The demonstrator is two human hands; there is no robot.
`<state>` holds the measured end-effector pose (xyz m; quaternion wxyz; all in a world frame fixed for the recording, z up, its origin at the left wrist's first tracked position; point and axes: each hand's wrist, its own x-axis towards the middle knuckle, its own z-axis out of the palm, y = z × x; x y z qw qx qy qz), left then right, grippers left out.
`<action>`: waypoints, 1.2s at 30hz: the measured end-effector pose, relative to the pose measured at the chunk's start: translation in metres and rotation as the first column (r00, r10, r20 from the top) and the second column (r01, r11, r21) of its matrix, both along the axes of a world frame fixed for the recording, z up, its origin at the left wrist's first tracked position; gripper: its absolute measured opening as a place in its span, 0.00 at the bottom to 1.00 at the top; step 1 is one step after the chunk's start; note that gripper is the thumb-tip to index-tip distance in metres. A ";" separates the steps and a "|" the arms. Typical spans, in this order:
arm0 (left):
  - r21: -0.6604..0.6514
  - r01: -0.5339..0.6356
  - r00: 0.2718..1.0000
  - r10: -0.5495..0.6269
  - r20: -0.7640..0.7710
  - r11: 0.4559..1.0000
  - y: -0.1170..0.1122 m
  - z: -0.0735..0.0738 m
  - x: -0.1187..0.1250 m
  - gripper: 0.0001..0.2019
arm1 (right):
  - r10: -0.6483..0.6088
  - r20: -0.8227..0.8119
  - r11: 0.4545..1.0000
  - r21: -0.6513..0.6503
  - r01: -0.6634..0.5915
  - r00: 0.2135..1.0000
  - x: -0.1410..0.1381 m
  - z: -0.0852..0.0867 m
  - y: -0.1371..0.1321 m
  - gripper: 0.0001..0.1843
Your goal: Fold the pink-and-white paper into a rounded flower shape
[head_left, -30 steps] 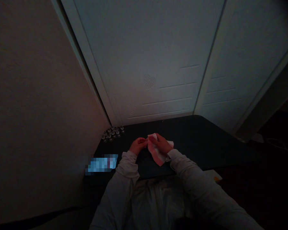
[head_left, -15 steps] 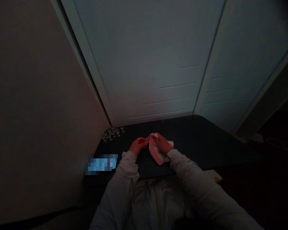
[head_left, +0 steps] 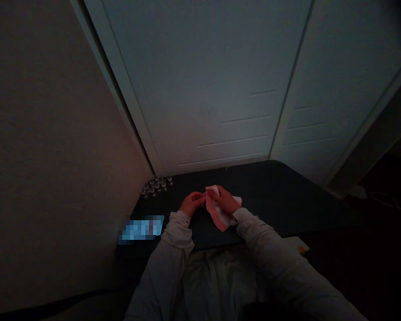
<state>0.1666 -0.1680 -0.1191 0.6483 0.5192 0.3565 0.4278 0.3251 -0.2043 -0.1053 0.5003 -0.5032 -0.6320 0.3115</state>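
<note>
My right hand [head_left: 227, 202] is closed around a pink and white cloth [head_left: 215, 217], whose lower corner hangs over the dark tabletop [head_left: 267, 200]. My left hand [head_left: 191, 203] is just left of it, thumb and fingers curled together in a pinch. Between the two hands, at the cloth's left edge, is a small thing that the dim light hides; I cannot make out what it is. At the back left corner of the table stands a cluster of several small, shiny, clear pieces [head_left: 154, 185], apart from both hands.
A bright, blurred-out screen or packet [head_left: 142, 228] lies at the table's left edge, beside my left sleeve. White panelled doors [head_left: 207, 80] rise behind the table, and a wall [head_left: 70, 156] borders it on the left. Something pale [head_left: 296, 244] shows below the front edge.
The cloth's upper edge has shifted and spread slightly leftward under my right fingers. My left hand has barely moved.
</note>
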 end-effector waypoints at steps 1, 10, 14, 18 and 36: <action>-0.004 -0.004 1.000 0.004 0.005 1.000 0.000 0.000 0.000 0.17 | 0.004 0.005 1.000 -0.009 -0.004 1.000 0.000 0.000 0.000 0.19; -0.005 -0.020 0.999 0.020 0.025 1.000 -0.001 0.000 0.000 0.15 | 0.047 0.029 0.999 -0.014 -0.047 0.998 0.001 -0.001 -0.001 0.20; -0.034 -0.035 0.998 0.037 0.053 0.999 -0.003 0.005 0.001 0.15 | 0.052 0.053 0.998 -0.023 -0.051 0.997 0.001 -0.001 -0.001 0.20; -0.073 -0.066 0.995 0.071 0.072 0.995 -0.005 0.008 0.001 0.16 | 0.066 0.076 0.998 -0.027 -0.064 0.995 0.002 -0.002 -0.001 0.20; -0.078 -0.058 0.995 0.064 0.073 0.995 -0.006 0.010 0.002 0.13 | 0.052 0.100 0.999 -0.001 -0.052 0.994 0.000 -0.007 0.002 0.20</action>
